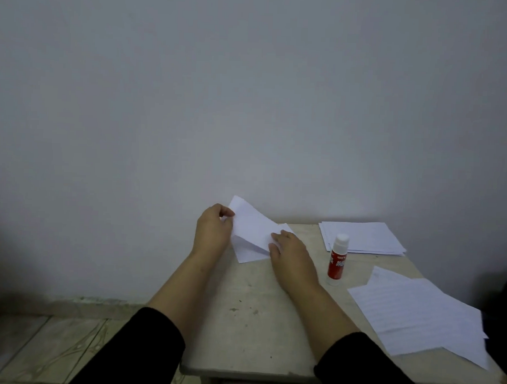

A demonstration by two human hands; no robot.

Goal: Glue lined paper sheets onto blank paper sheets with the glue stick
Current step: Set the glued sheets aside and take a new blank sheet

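At the table's far left corner, my left hand (213, 229) pinches the raised edge of a white sheet (252, 225), lifting it off another sheet (246, 253) lying flat beneath. My right hand (290, 252) rests flat with straight fingers on the lower right part of these sheets. A red glue stick (337, 259) with a white cap stands upright just right of my right hand. A stack of white sheets (365, 239) lies at the far right. Several lined sheets (420, 309) lie spread at the near right.
The small pale table (242, 320) stands against a plain wall. Its left and near edges drop to a tiled floor (48, 348). A dark object (505, 301) sits beyond the table's right edge.
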